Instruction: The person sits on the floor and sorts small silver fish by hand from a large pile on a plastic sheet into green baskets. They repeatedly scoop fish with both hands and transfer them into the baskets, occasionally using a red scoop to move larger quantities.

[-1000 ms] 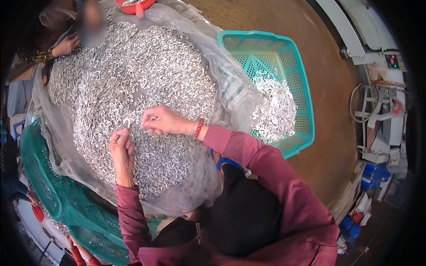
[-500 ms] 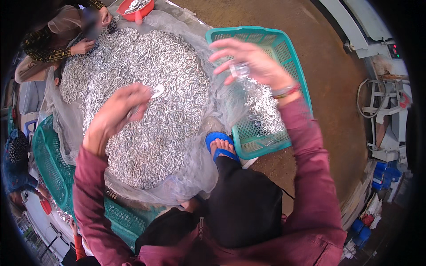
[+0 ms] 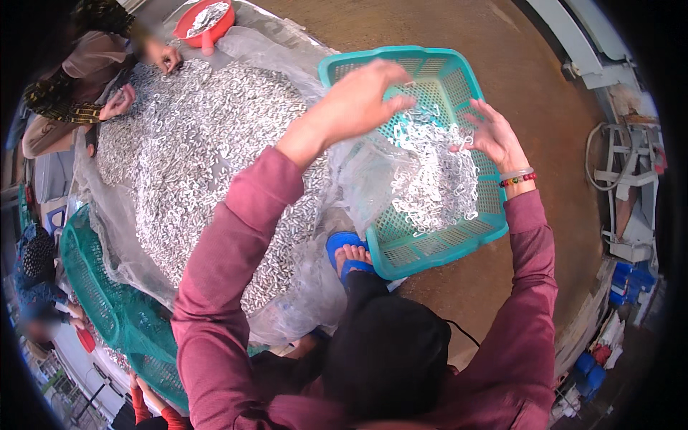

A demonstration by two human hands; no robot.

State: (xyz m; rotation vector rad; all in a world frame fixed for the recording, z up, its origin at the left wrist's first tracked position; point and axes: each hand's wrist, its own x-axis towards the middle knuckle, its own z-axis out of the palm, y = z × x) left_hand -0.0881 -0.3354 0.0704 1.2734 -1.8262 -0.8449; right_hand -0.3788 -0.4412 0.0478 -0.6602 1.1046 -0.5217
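Observation:
A teal plastic basket stands to my front right, with a heap of small, curved, silvery-white pieces in it. My left hand reaches over the basket's left side; its thumb and fingers are apart. At the basket's right side is my right hand, fingers spread, above the edge of the heap. Neither hand shows anything in its grasp. Some pieces between the hands look blurred. Left of the basket lies a wide pile of similar small pieces on a translucent mesh sheet, partly hidden by my left arm.
Across the pile another person's hands are near its far left edge. A red handled bowl holding pieces sits at the back. Green netted baskets stand at the left. My foot in a blue sandal is beside the basket.
My left hand has swung right from the pile to above the basket and no longer shows a white piece. My right hand has moved right and down, its shiny item gone. The basket heap looks larger.

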